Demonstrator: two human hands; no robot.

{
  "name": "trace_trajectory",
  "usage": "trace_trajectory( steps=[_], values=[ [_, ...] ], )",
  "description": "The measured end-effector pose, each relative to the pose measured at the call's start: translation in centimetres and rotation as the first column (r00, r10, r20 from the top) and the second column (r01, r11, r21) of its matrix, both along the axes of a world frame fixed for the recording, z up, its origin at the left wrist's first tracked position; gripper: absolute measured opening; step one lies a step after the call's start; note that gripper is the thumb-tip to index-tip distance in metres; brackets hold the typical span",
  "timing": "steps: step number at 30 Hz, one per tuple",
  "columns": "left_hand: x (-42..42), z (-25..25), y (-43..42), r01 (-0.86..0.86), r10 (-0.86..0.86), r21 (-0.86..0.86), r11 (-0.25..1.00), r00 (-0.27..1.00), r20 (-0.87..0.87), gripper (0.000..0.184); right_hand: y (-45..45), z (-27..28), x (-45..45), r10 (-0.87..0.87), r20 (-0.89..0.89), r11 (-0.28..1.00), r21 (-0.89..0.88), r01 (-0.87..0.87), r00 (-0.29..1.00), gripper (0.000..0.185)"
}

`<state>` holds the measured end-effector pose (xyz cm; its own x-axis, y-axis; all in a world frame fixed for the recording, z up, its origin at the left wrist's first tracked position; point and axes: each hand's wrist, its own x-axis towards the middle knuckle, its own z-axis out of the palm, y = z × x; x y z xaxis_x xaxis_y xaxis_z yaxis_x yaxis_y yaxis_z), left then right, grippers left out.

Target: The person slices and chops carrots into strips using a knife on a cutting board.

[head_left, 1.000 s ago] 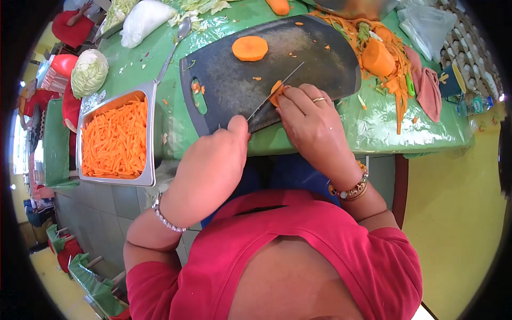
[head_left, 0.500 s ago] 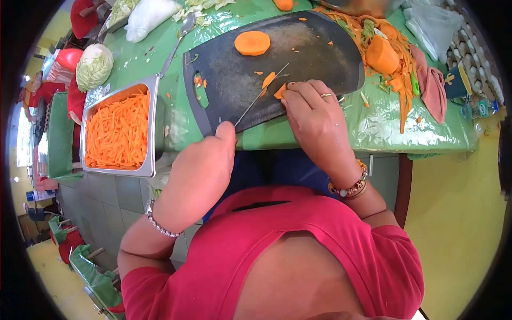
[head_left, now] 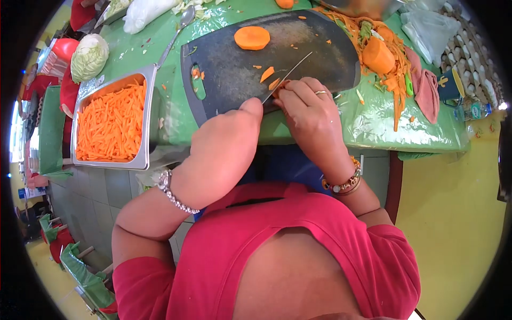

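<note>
My left hand [head_left: 226, 133] is closed around the handle of a knife [head_left: 293, 68], whose blade slants up and to the right over the dark cutting board [head_left: 226, 66]. Close beside the blade, my right hand [head_left: 310, 109] has its fingers bent down on a carrot piece at the board's near edge; the fingers mostly hide it. A cut carrot slice [head_left: 274, 84] lies against the left side of the blade, and another small piece [head_left: 267, 73] is just beyond it. Farther up the board rests a thick carrot round [head_left: 252, 38].
A metal pan [head_left: 149, 114] full of carrot strips [head_left: 111, 124] stands at left, near a cabbage [head_left: 89, 57] and a spoon [head_left: 186, 17]. To the right are carrot peelings [head_left: 396, 88], a carrot chunk [head_left: 378, 55], a pink cloth [head_left: 426, 93], a mug [head_left: 450, 85] and egg trays [head_left: 469, 58].
My left hand and the knife have moved right, closer to my right hand. The carrot piece under my right fingertips is now more hidden. The view has shifted slightly.
</note>
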<state>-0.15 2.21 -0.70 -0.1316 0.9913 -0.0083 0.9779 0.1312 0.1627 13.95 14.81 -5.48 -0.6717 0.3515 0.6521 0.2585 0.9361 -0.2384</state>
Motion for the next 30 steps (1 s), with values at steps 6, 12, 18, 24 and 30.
trace_trajectory(
  steps=[6,12,18,24,30],
  values=[
    [-1.2,1.4,-2.4,-0.052,0.071,-0.133,0.99,0.987,0.145,0.019,-0.1,0.0,0.6,0.002,-0.063,0.998,-0.065,-0.006,0.998,0.024],
    [-0.3,1.2,-2.2,-0.013,0.029,-0.077,0.997,0.977,0.211,0.02,-0.3,0.5,0.4,0.009,-0.02,0.998,-0.067,-0.01,1.0,0.023],
    [0.2,0.4,0.2,-0.012,0.017,-0.061,0.998,0.997,0.075,0.018,-0.4,0.5,0.6,-0.007,-0.022,0.997,-0.074,0.005,1.0,0.021],
    [-0.8,1.1,-3.2,-0.005,0.015,-0.091,0.996,0.994,0.113,0.018,0.0,-0.7,0.4,-0.086,-0.107,0.995,-0.061,0.079,0.991,0.011],
    [-0.7,1.9,-2.3,0.011,-0.002,-0.035,0.999,0.963,0.271,0.021,-0.4,0.0,0.7,-0.036,-0.103,0.997,-0.069,0.029,0.994,0.018]
  ],
)
